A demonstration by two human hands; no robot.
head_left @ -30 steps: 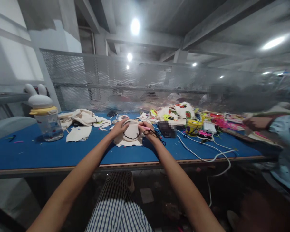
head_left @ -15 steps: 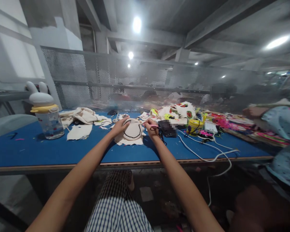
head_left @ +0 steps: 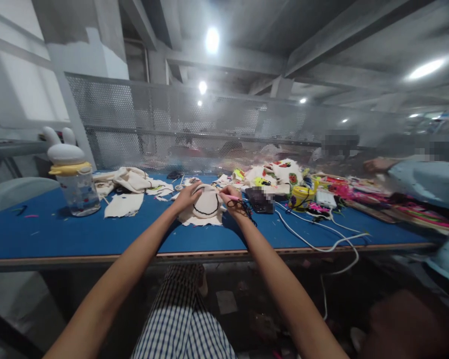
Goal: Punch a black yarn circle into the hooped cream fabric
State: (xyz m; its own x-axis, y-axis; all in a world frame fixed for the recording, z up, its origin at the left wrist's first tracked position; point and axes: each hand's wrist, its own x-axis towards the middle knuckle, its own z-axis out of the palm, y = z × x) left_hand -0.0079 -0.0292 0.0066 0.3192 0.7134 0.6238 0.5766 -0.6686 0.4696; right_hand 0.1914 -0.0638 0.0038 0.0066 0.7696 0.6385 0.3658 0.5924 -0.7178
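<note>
Co-worker's hand (head_left: 376,164) blurred, body cut off at right edge, perhaps seated.

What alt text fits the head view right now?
A person's left hand and right hand work on a cream fabric piece outlined in black cord on a blue table; the right hand grips a pink tool. A bunny-lidded bottle stands left, colourful craft clutter right.

I see a blue table (head_left: 78,234) under a cream cloth piece (head_left: 205,207) stitched with a black curved line. My right hand (head_left: 230,198) holds a pink tool (head_left: 232,198). The bottle (head_left: 75,187) has a yellow collar and white rabbit lid. My trousers (head_left: 183,319) are blue-and-white checked.
</note>
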